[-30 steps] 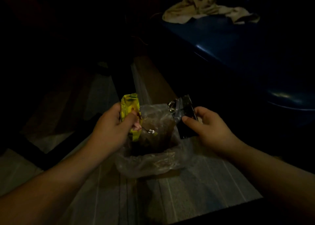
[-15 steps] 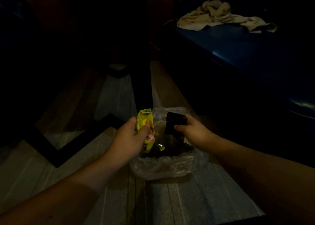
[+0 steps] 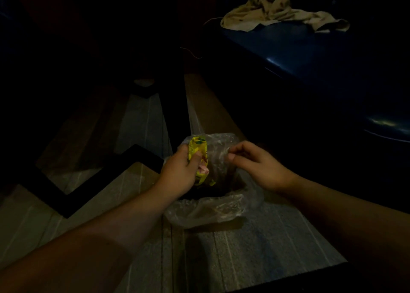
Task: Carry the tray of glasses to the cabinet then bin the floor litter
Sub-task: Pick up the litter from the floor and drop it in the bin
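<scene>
A small bin lined with a clear plastic bag (image 3: 213, 210) stands on the floor below me in dim light. My left hand (image 3: 182, 173) is closed around a crumpled yellow wrapper (image 3: 197, 153) and holds it over the bin's left rim. My right hand (image 3: 255, 164) hovers over the bin's right side with the fingers loosely curled and nothing visible in them. The black wrapper is not visible; the bin's inside is too dark to read.
A dark blue seat (image 3: 310, 55) with a crumpled beige cloth (image 3: 277, 11) on it runs along the right. A black table leg and its floor bar (image 3: 93, 186) lie to the left on the striped floor (image 3: 244, 255).
My right hand has let go of the black wrapper it held over the bin; it is gone from view. The left hand keeps the yellow wrapper and has barely moved.
</scene>
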